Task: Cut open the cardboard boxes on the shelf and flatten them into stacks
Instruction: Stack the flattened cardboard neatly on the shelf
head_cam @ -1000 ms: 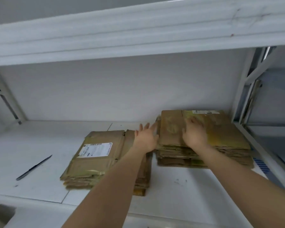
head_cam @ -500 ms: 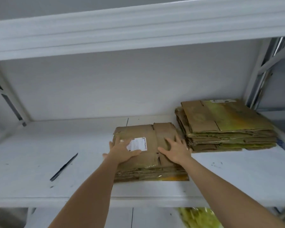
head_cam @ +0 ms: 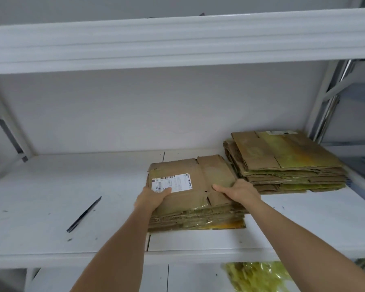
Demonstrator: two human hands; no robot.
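Head view: both hands [head_cam: 151, 198] [head_cam: 239, 191] gripping near cardboard stack [head_cam: 190, 199]; knife [head_cam: 83, 214] left, second stack [head_cam: 287, 161] right.

1. Soft, even, kinda dim light, with no glare or hard shadows on the white shelf [head_cam: 51, 186].
2. Wide-angle bend curves the upper shelf edge [head_cam: 177, 39].
3. Slight blur everywhere; the label [head_cam: 173, 182] text is unreadable.

Head-worn view, close, facing shelf [head_cam: 51, 207]
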